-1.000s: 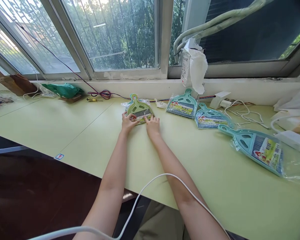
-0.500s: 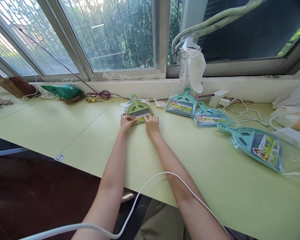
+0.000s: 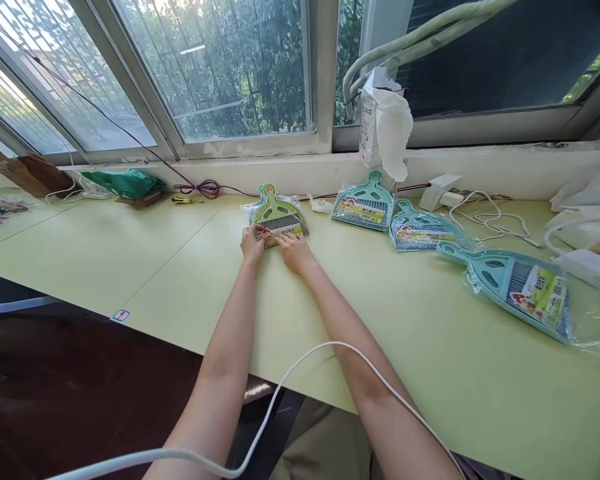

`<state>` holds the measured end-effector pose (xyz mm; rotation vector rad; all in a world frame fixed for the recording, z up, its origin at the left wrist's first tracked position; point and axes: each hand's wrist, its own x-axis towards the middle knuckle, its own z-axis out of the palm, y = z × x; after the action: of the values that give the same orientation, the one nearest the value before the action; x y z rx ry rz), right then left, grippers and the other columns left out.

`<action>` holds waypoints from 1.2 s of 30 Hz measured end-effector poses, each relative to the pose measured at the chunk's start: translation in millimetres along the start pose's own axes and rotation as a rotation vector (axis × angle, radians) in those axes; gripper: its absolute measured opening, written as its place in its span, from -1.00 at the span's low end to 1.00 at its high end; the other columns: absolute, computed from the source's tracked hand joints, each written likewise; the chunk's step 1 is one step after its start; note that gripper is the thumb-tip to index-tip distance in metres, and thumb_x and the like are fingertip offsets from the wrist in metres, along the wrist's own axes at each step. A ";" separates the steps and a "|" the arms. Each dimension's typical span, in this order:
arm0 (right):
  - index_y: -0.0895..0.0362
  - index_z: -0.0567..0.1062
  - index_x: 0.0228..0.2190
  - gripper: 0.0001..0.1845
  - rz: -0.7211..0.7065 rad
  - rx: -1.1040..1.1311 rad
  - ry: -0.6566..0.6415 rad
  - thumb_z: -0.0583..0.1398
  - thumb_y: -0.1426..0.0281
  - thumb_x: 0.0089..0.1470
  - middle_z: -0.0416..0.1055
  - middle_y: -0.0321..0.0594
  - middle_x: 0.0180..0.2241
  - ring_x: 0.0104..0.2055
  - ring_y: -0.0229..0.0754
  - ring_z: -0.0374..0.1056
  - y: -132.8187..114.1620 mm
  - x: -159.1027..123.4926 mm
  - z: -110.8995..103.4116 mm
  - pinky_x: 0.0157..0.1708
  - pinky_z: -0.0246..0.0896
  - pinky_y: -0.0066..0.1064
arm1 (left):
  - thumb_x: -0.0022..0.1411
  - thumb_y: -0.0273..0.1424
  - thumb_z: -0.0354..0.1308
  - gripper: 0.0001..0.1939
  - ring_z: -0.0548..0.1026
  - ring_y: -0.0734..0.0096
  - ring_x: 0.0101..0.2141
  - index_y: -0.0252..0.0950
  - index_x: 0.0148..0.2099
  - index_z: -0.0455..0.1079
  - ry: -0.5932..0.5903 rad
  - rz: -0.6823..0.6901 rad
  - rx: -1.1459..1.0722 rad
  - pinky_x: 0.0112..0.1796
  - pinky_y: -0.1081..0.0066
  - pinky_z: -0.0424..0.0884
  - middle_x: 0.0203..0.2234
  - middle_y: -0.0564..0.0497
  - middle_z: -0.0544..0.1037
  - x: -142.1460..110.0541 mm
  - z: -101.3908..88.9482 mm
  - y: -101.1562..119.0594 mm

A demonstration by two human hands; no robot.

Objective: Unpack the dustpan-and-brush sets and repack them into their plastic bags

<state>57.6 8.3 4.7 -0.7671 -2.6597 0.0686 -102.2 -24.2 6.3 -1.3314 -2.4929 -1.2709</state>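
Note:
A green dustpan-and-brush set (image 3: 279, 212) with a printed label lies at the back of the table, its handle toward the window. Clear plastic wrap shows around it. At its lower left corner, my left hand (image 3: 253, 243) has its fingers closed on the edge. My right hand (image 3: 296, 253) is at the front edge, fingertips pressed on the lower part of the label. Its thumb is hard to make out. To the right lie wrapped blue dustpan sets: one (image 3: 364, 205) near the wall, another (image 3: 423, 229) beside it, and a larger-looking one (image 3: 517, 287) closer to me.
A white cable (image 3: 330, 345) loops across in front of my forearms. Along the wall are a green bag (image 3: 125, 183), a yellow-handled screwdriver (image 3: 183, 200), coiled wires (image 3: 207, 189) and a torn white packet (image 3: 385, 127). A white adapter and cord (image 3: 495, 217) lie at the right.
My right hand has slid left and slightly down along the front edge of the green set, closer to my left hand. The left hand stays at the corner.

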 end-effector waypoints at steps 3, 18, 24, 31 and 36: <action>0.17 0.18 0.22 -0.42 0.036 0.013 0.011 -0.10 0.55 0.17 0.15 -0.04 0.27 0.26 -0.08 0.03 0.2 -1.1 0.0 0.17 -0.09 -0.08 | 0.08 -0.38 0.26 -0.73 0.44 0.20 -0.05 -0.09 -0.12 0.42 0.005 -0.009 0.005 -0.07 0.29 0.35 -0.10 0.01 0.44 1.5 1.1 -1.6; 0.22 0.27 0.15 -0.44 0.190 -0.068 0.040 -0.11 0.60 0.15 0.22 -0.02 0.23 0.24 0.05 0.05 -4.0 0.0 -5.4 0.17 -0.13 0.00 | 0.09 -0.46 0.22 -0.56 0.49 0.25 -0.13 -0.05 0.03 0.29 0.059 -0.100 -0.054 -0.12 0.32 0.33 -0.07 0.04 0.49 -0.7 0.1 2.4; 0.27 0.27 0.15 -0.44 0.252 -0.072 0.041 -0.11 0.61 0.14 0.27 0.04 0.19 0.19 0.10 0.09 -0.4 -0.6 -8.9 0.15 -0.13 0.00 | 0.12 -0.54 0.18 -0.48 0.53 0.33 -0.21 -0.03 0.07 0.17 0.104 -0.140 -0.044 -0.16 0.37 0.33 -0.07 0.08 0.51 -2.1 2.0 4.6; 0.30 0.34 0.10 -0.48 0.433 -0.118 0.135 -0.13 0.61 0.16 0.36 0.08 0.10 0.09 0.11 0.16 7.6 -1.3 -5.3 0.13 -0.13 -0.02 | 0.14 -0.56 0.16 -0.48 0.55 0.34 -0.24 -0.01 0.06 0.13 0.116 -0.158 -0.022 -0.18 0.37 0.33 -0.06 0.11 0.52 -4.2 1.5 7.7; 0.27 0.36 0.10 -0.46 0.462 -0.123 0.131 -0.13 0.62 0.16 0.29 0.04 0.17 0.11 0.10 0.14 10.0 -2.5 -6.1 0.12 -0.14 -0.02 | 0.15 -0.55 0.15 -0.51 0.54 0.28 -0.17 -0.01 0.05 0.13 0.127 -0.151 0.004 -0.16 0.34 0.33 -0.05 0.10 0.53 -4.9 1.4 9.4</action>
<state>66.8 15.2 8.1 -1.3633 -2.3316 -0.0246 -92.0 -23.8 9.6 -1.0423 -2.5467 -1.3316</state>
